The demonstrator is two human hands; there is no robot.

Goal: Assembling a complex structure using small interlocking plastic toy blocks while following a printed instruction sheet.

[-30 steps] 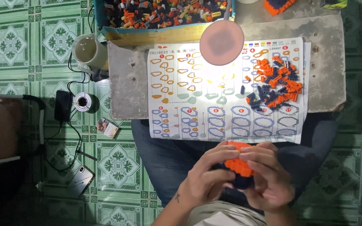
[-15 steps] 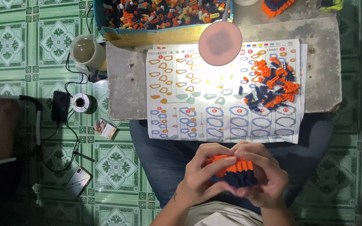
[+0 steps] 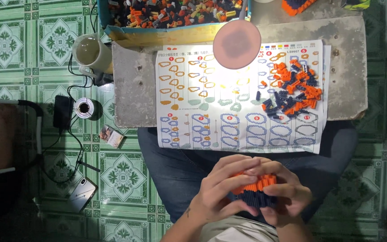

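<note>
While both hands [image 3: 251, 190] clasp it, brick block [image 3: 257, 190] lies crosswise.

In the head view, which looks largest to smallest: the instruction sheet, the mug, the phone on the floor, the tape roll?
1. Instruction sheet
2. Mug and phone: they look alike, so I do not rank them
3. Tape roll

Table slab [image 3: 346, 94]: rough, matt, probably concrete. Instruction sheet [image 3: 193, 107]: smooth paper. Building pieces [image 3: 292, 92]: ribbed plastic. Floor tiles [image 3: 14, 40]: glossy.
</note>
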